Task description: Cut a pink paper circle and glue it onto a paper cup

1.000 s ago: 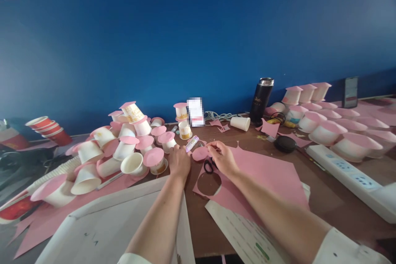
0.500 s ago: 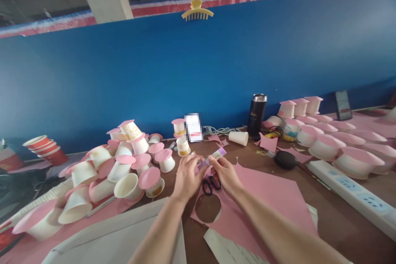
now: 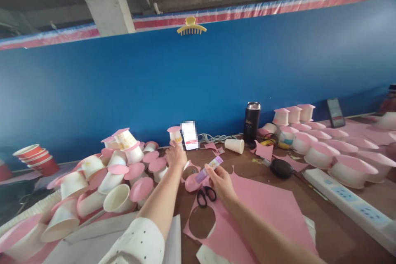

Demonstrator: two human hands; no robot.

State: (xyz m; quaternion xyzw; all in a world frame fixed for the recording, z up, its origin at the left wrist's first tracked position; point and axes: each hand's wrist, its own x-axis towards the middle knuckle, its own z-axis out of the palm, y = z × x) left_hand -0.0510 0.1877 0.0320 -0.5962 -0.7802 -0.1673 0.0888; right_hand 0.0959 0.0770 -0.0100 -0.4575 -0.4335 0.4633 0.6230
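My left hand (image 3: 176, 156) reaches forward to a paper cup near the propped phone, its fingers curled round the cup and hiding most of it. Just behind stands another paper cup (image 3: 175, 135) with a pink disc on top. In my right hand (image 3: 220, 177) is a purple glue stick (image 3: 208, 170), pinched between thumb and fingers and tilted up to the right. A round pink paper disc (image 3: 192, 182) lies below the glue stick. Black-handled scissors (image 3: 206, 196) rest beside it, at the edge of a pink sheet (image 3: 266, 204) with a round hole.
Many cups with pink discs (image 3: 141, 189) crowd the left side; more cups (image 3: 321, 153) stand in rows at right. A black flask (image 3: 252, 123), a lying white cup (image 3: 234, 146), a black round case (image 3: 281, 168) and a power strip (image 3: 349, 202) are also on the table.
My left hand has left the glue stick and moved forward and left to the cup. The right hand keeps the glue stick. A pink disc now shows beneath it. The view has tilted up slightly.
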